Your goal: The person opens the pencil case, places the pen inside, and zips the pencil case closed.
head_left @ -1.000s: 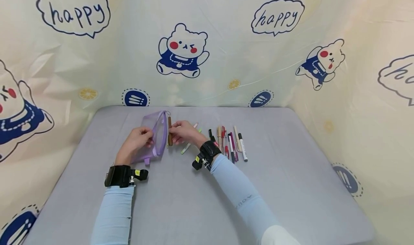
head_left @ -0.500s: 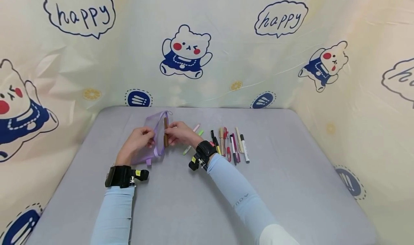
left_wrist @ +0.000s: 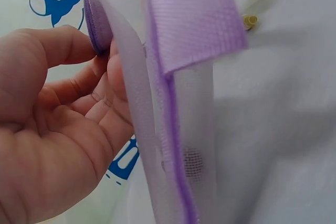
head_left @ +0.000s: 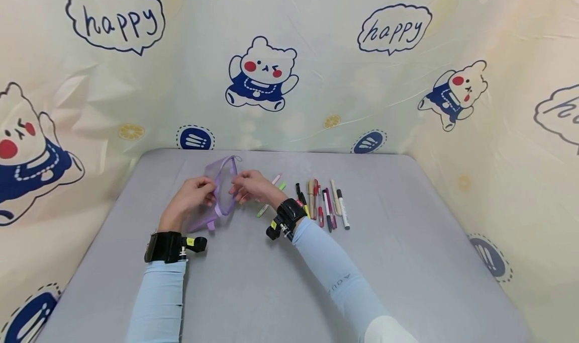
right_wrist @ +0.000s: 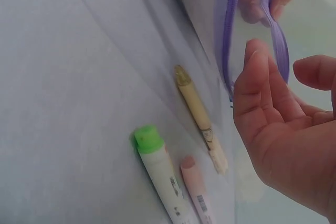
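My left hand (head_left: 190, 199) pinches the zippered rim of a purple mesh pouch (head_left: 202, 221) between thumb and fingers, and the pouch mouth gapes toward the right. A dark round end (left_wrist: 192, 164) shows through the mesh in the left wrist view; what it belongs to is unclear. At the mouth of the pouch is my right hand (head_left: 260, 187), its thumb apart from loosely bent fingers, with nothing between them. Beside it, in the right wrist view, lie a yellow pen (right_wrist: 194, 106), a green-capped marker (right_wrist: 160, 171) and a pink pen (right_wrist: 194, 184).
Several pens and markers lie in a loose row to the right of my right hand, among them a tan pen (head_left: 310, 197), a red pen (head_left: 315, 202) and a white marker with a black cap (head_left: 344, 211). Grey cloth covers the table (head_left: 280, 287); a printed curtain (head_left: 316, 81) hangs behind.
The brown pen in my right hand moved left into the pouch mouth and was let go; the head view no longer shows it. My left hand kept hold of the rim throughout.
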`<state>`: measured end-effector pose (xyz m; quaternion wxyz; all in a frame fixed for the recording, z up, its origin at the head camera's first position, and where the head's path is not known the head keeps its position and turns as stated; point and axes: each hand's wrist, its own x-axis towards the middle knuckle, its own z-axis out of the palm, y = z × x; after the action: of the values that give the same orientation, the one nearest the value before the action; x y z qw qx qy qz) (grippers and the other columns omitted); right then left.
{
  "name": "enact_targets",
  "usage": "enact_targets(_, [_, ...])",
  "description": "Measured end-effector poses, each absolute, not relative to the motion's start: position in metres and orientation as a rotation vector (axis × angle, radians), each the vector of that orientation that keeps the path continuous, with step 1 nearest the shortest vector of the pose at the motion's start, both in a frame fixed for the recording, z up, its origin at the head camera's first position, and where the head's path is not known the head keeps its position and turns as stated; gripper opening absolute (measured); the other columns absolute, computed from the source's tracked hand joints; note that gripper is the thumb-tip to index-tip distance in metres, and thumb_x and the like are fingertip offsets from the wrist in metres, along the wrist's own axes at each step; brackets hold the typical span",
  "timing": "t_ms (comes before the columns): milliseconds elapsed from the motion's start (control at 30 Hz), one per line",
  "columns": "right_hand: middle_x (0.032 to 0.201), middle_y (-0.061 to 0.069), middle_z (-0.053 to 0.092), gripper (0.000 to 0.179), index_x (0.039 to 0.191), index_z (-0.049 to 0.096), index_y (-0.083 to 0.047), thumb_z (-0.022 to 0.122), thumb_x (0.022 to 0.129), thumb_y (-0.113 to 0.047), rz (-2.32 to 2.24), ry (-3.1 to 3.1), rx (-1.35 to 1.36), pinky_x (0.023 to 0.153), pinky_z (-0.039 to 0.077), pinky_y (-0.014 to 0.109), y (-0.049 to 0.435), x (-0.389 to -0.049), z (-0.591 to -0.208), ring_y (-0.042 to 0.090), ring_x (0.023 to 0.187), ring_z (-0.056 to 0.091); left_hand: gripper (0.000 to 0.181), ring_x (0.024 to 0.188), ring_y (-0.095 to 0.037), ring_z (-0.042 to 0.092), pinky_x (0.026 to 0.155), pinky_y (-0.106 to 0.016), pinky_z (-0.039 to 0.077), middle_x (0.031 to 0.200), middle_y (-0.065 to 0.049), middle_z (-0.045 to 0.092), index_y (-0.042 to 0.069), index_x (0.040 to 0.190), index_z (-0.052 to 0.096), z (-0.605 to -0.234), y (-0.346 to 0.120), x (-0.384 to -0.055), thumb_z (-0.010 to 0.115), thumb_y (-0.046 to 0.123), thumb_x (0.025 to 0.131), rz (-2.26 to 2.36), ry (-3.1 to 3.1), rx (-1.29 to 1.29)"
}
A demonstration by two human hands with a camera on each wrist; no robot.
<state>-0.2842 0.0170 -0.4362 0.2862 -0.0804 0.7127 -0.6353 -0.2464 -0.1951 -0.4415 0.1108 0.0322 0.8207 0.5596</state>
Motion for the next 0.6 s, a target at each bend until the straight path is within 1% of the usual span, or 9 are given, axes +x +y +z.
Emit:
enact_targets(133, [0.104,0.019,0.071,0.039,0.13,0.051,0.006,0.052,0.102,-0.022,-1.694,1.93,-0.256,0.062,0.052,0.03,0.022,-0.283,-0.433,0.021,0.068,0.063,0.034,0.073,-0.01,0.061,0.069,-0.027,0.057,0.087,-0.005,0.06,-0.01,0.12,0.054,-0.445,-0.197,-0.248,0.047,0.02,0.104,1.652,2.405,0.098])
enact_targets(233, [0.104,0.02,0.071,0.032,0.122,0.057,0.002,0.052,0.102,-0.023,-1.7,1.94,-0.285,0.06,0.052,0.028,0.025,-0.281,-0.429,0.023,0.069,0.065,0.035,0.074,-0.01,0.06,0.07,-0.029,0.057,0.089,-0.006,0.059,-0.008,0.121,0.054,-0.445,-0.197,-0.249,0.046,0.021,0.104,1.652,2.404,0.096])
enact_targets(333, [0.103,0.02,0.071,0.024,0.112,0.061,-0.004,0.053,0.102,-0.024,-1.701,1.953,-0.307,0.059,0.053,0.028,0.029,-0.279,-0.425,0.029,0.073,0.066,0.035,0.075,-0.011,0.06,0.071,-0.03,0.057,0.091,-0.007,0.059,-0.007,0.121,0.054,-0.445,-0.197,-0.248,0.046,0.022,0.104,1.645,2.405,0.091])
enact_targets(367, [0.102,0.02,0.071,0.023,0.112,0.061,-0.005,0.054,0.102,-0.025,-1.694,1.96,-0.317,0.06,0.053,0.029,0.031,-0.278,-0.424,0.03,0.075,0.066,0.035,0.075,-0.011,0.06,0.071,-0.03,0.057,0.091,-0.006,0.059,-0.007,0.121,0.054,-0.445,-0.196,-0.248,0.046,0.023,0.104,1.643,2.407,0.092])
enact_targets(433, [0.101,0.019,0.071,0.023,0.112,0.062,-0.007,0.053,0.102,-0.026,-1.677,1.986,-0.329,0.061,0.053,0.032,0.034,-0.276,-0.422,0.032,0.077,0.067,0.035,0.075,-0.011,0.06,0.07,-0.029,0.056,0.09,-0.006,0.058,-0.008,0.12,0.053,-0.445,-0.196,-0.248,0.046,0.022,0.104,1.642,2.41,0.102])
enact_targets(600, [0.107,0.024,0.069,0.029,0.12,0.061,-0.009,0.05,0.103,-0.031,-1.619,2.041,-0.381,0.066,0.05,0.041,0.046,-0.272,-0.414,0.029,0.076,0.067,0.033,0.073,-0.011,0.06,0.068,-0.028,0.056,0.088,-0.005,0.058,-0.008,0.117,0.054,-0.445,-0.194,-0.246,0.047,0.021,0.104,1.667,2.413,0.136])
